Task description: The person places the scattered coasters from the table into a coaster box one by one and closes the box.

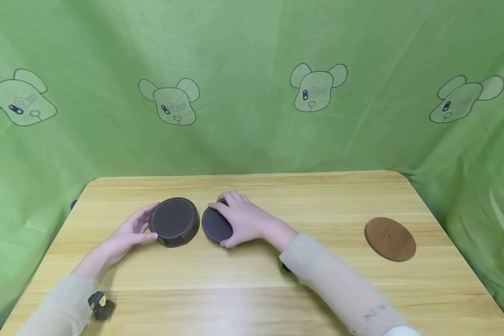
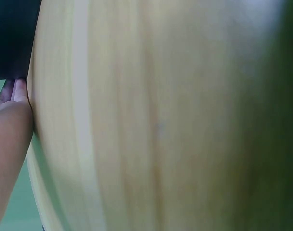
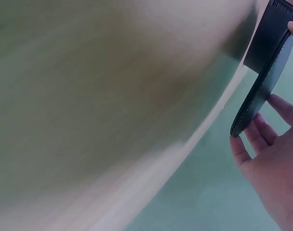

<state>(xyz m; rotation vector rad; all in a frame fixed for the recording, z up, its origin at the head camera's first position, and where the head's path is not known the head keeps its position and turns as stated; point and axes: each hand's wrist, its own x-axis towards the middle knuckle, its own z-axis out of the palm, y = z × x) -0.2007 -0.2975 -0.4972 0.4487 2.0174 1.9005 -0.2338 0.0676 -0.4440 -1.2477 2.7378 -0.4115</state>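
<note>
In the head view, a round black coaster holder [image 1: 178,240] stands on the table, a black coaster lying level at its top. My left hand [image 1: 128,235] grips the holder's left side, thumb in front and fingers behind. To the right of it, my right hand [image 1: 245,219] holds a second round black coaster [image 1: 215,226] by its edge, thumb at the near side and fingers at the far side. The right wrist view shows this stitched-edge coaster [image 3: 262,86] raised off the table, with the holder [image 3: 267,38] beyond. The left wrist view catches only part of the holder [image 2: 11,38].
A flat brown disc [image 1: 389,239] lies at the right of the wooden table [image 1: 235,294]. Behind the table's far edge hangs a green curtain [image 1: 243,140] with printed bear heads, and it also runs along both sides.
</note>
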